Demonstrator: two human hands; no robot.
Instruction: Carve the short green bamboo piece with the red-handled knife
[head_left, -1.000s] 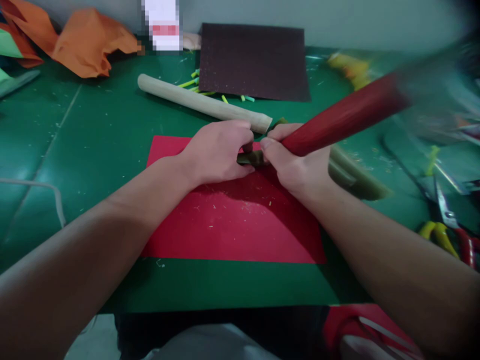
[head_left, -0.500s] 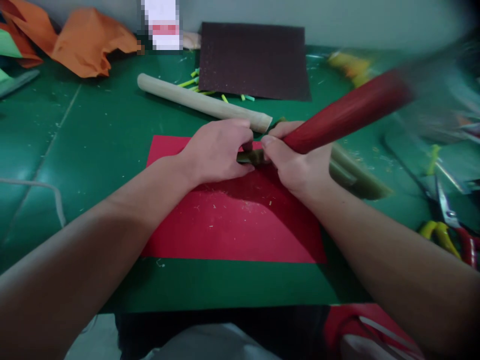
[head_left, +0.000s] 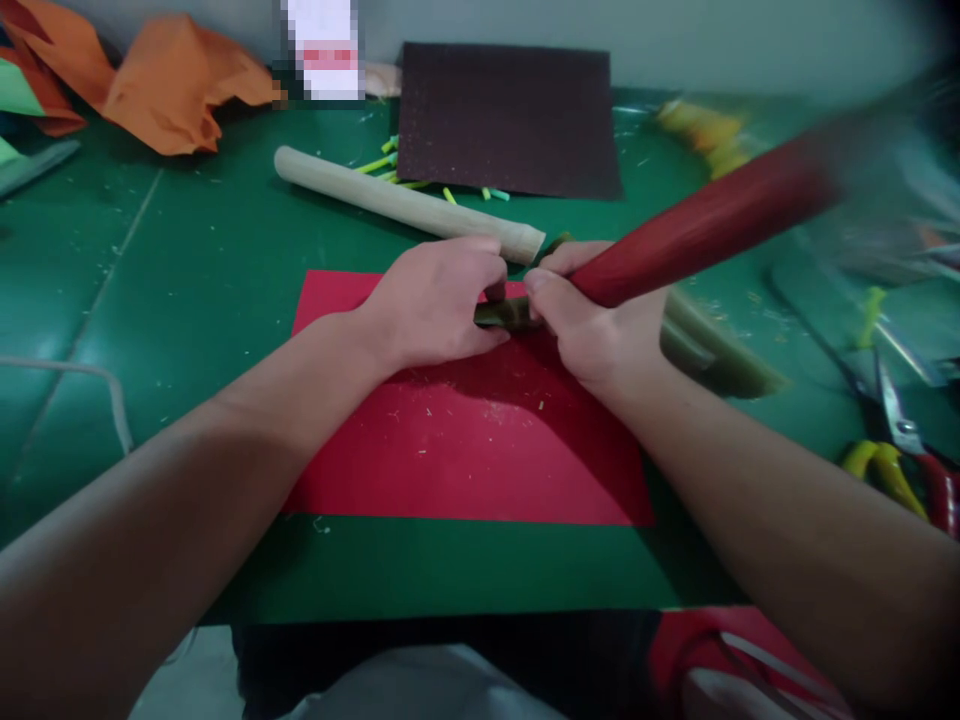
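Observation:
A dark green, glossy strip (head_left: 501, 314) runs between my two hands, low over a red sheet (head_left: 465, 450) dusted with small pale shavings. My left hand (head_left: 442, 300) is closed around the strip's left end, with the fingers curled over it. Closed too is my right hand (head_left: 592, 320), its thumb and fingers wrapped about a thick red rod (head_left: 697, 225) that slants up to the right. The rod's far end is blurred, and its lower end is hidden in the grip. Behind the right wrist shows an olive-green, curved piece (head_left: 709, 350), possibly part of the same strip.
A pale wooden rolling-pin-like rod (head_left: 405, 203) lies just beyond my hands. Farther back are a dark brown sheet (head_left: 510, 120) and crumpled orange paper (head_left: 180, 85). Scissors with red and yellow handles (head_left: 889, 475) lie at the right. The table (head_left: 480, 570) is green.
The red rod and my right hand have shifted very slightly right, and a little more of the dark strip shows between the hands. My left hand stays in place.

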